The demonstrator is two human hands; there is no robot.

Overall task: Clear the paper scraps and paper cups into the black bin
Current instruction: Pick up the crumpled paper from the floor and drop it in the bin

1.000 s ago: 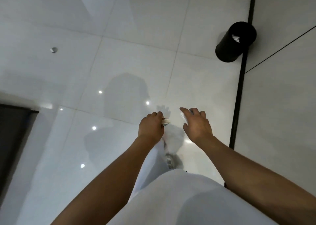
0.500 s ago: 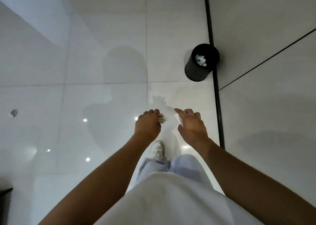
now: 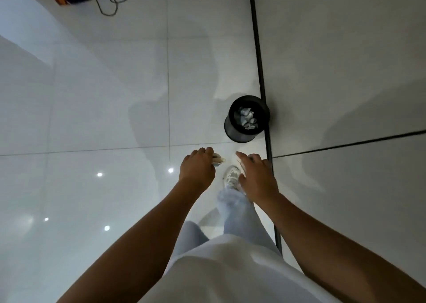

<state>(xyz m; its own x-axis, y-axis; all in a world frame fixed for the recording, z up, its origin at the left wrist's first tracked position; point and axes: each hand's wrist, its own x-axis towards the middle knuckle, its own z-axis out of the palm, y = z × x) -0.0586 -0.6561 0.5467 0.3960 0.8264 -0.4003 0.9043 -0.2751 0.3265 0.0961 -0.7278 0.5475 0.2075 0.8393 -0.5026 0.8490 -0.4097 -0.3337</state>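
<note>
Black bin [image 3: 247, 118] just ahead, crumpled paper inside. Left hand [image 3: 197, 169] pinches a paper scrap [image 3: 218, 160]; right hand [image 3: 257, 176] grip unclear. Carry step; next: reach over rim, release.

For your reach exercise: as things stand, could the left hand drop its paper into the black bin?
Probably not yet. The left hand, gripping a paper scrap, sits short of the black bin; bare floor lies between, nothing blocks it.

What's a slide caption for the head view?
Left hand holding scraps, person nears black bin with crumpled paper inside.
</note>
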